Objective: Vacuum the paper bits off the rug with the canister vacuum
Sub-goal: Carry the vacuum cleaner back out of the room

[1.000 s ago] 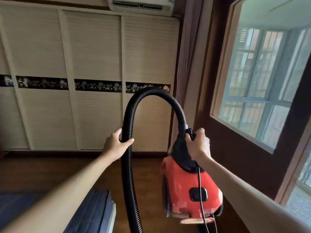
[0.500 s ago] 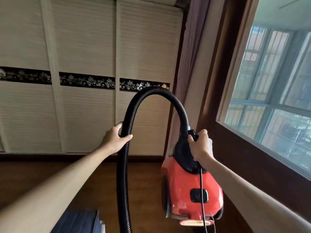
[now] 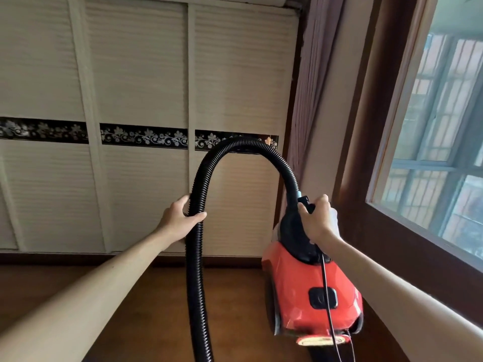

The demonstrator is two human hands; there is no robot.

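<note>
**Vacuum in hand, rug out of sight**

Head camera: a person's right hand (image 3: 317,220) is wrapped tight around the black carry handle (image 3: 305,201) on top of the red canister vacuum (image 3: 308,291). The machine hangs nose-up and appears lifted off the wooden floor (image 3: 156,309), a hold that suits carrying it rather than rolling it.

The left hand (image 3: 180,218) clasps the black ribbed hose (image 3: 194,257) just below the arch, thumb across the near side and fingers curled behind. That grip likely keeps the loose length from swinging or dragging. The hose rises from the canister's front end and curves in front of the pale slatted wardrobe doors (image 3: 146,74). It then drops past the bottom edge of the view, so its nozzle end is hidden.

A thin black cord (image 3: 326,283) trails down the canister's back from under the right hand. Whether it is plugged in cannot be told.

A curtain (image 3: 313,87) hangs in the corner beside a large window (image 3: 444,126) on the right. Neither the rug nor the paper bits appear anywhere in view. The job looks to be at the fetching stage, with the cleaning itself yet to begin.
</note>
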